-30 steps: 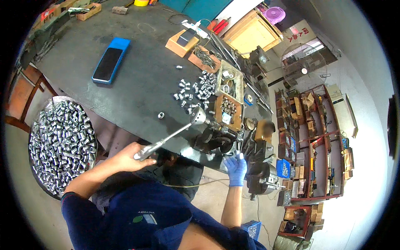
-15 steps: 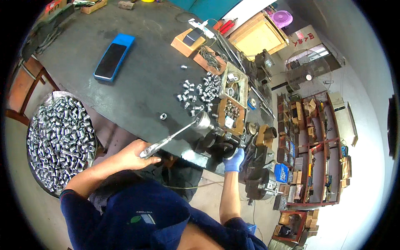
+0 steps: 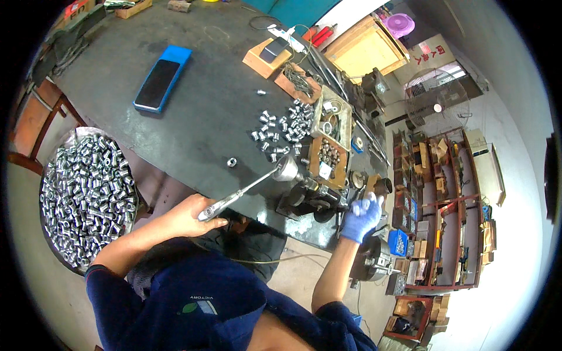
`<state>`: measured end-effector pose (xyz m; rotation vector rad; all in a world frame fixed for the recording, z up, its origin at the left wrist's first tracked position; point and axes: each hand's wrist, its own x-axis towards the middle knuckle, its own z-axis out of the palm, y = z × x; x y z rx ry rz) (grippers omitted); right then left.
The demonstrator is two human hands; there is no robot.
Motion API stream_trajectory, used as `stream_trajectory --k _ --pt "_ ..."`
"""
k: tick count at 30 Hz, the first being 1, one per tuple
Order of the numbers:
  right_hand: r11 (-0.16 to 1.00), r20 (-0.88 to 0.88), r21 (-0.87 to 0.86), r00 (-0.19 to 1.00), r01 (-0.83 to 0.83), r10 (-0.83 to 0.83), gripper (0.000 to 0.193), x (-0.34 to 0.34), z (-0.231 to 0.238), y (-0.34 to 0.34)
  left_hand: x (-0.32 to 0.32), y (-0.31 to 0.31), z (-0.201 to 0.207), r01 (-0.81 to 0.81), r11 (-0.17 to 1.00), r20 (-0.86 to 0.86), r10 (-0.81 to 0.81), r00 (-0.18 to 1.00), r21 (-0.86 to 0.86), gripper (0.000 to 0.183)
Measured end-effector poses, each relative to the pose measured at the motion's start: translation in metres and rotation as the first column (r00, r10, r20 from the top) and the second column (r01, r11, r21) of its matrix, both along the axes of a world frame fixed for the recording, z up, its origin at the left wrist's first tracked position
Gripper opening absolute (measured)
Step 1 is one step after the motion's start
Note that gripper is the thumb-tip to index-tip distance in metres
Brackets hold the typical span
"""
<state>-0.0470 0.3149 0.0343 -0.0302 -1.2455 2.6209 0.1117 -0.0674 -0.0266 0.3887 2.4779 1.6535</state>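
Observation:
My bare left hand (image 3: 199, 217) is closed round the handle of a slim silver tool with a long thin shaft (image 3: 246, 190). The shaft's far end meets a round, cup-shaped metal head (image 3: 285, 168) on a small dark bench machine (image 3: 313, 200). To the right of this machine, my right hand (image 3: 363, 217), in a pale blue glove, is raised with its fingers partly bent and apart; I see nothing in it. Shiny metal fittings (image 3: 297, 120) lie scattered on the dark tabletop (image 3: 205, 123) beyond the head, and one lone fitting (image 3: 232, 162) sits to its left.
A large round tray (image 3: 136, 202) heaped with fittings stands at left. A phone on a blue case (image 3: 158, 85) lies farther back. Small parts boxes (image 3: 319, 158) line the table's right side. Right of my gloved hand are a grey motor-like machine (image 3: 370, 257) and shelves (image 3: 436, 234).
My right hand has left the bench machine's side and moved right and up. The left hand and the silver tool stay almost where they were.

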Motion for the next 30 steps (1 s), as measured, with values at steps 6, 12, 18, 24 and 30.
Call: stream_trajectory --k 6,12,18,24,30 --pt "0.999 0.259 -0.047 0.966 0.001 0.011 0.035 0.049 -0.064 0.019 0.001 0.000 -0.005 -0.009 1.000 0.040 0.009 0.999 -0.003 0.031" --pt "0.994 0.291 0.105 0.954 0.038 -0.068 0.023 -0.028 -0.096 0.001 0.000 0.002 0.001 -0.036 0.998 -0.014 0.036 0.999 0.049 0.026" --pt "0.997 0.054 0.066 0.997 0.048 -0.051 0.024 -0.025 -0.015 -0.003 0.006 0.001 -0.001 -0.056 0.990 0.119 0.041 0.992 0.126 0.023" --pt "0.823 -0.019 0.529 0.972 0.208 -0.233 0.028 0.093 -0.023 0.015 0.009 0.003 0.009 -0.102 0.995 -0.007 0.102 0.995 0.014 0.024" --pt "0.579 0.323 0.674 0.888 -0.458 0.326 0.034 0.157 -0.025 -0.096 0.008 0.030 0.025 -0.254 0.961 -0.140 0.268 0.953 0.105 0.027"
